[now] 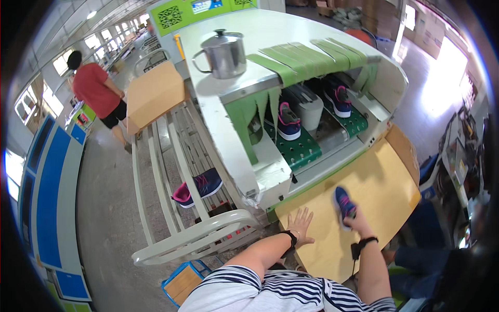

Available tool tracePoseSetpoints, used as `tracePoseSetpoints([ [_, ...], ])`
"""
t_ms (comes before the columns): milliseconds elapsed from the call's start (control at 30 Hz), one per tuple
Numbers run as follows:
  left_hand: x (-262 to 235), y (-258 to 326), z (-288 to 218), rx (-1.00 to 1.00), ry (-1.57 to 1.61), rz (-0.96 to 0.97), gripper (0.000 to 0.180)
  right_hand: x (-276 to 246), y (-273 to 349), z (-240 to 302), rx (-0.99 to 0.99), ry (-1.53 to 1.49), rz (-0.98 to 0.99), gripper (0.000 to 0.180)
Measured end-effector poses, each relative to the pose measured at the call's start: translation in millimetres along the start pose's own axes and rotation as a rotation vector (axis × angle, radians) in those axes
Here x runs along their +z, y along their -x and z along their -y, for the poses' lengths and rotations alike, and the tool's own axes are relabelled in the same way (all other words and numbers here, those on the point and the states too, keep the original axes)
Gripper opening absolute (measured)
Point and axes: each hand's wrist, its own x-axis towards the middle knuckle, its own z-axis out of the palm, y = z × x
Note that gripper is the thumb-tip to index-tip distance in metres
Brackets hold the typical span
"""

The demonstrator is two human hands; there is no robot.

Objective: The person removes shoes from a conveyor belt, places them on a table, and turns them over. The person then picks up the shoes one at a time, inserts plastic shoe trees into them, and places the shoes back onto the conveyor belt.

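My right hand [355, 220] is closed on the heel end of a navy shoe [343, 203] with pink laces, held just over or on a yellow board [317, 249]; I cannot tell if its sole touches. My left hand [300, 225] lies flat on the board's left edge with fingers spread, holding nothing. Beyond the board, a machine's opening has two green perforated belts. One navy and pink shoe [288, 122] stands on the left green belt [299, 151], another shoe [340, 101] on the right green belt [357, 122].
Green strips [312, 60] hang over the opening. A metal pot [223, 54] stands on the machine top [260, 26]. Left is a slatted metal rack [179, 151] with a shoe [200, 188] inside. A person [99, 88] in red is farther left. A blue-framed stool [184, 283] stands below.
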Motion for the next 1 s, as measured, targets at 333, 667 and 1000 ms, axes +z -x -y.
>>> tracePoseSetpoints([
  [333,-6,-7,-1,0.065,0.057,-0.022,0.124,58,100,0,-0.190,-0.004,0.035,0.082],
  [667,43,23,-6,0.028,0.037,-0.088,0.107,77,168,-105,-0.286,0.648,-0.268,0.086],
  [1000,83,39,-68,-0.265,0.057,-0.046,0.137,71,277,-221,-0.120,0.189,-0.393,0.071],
])
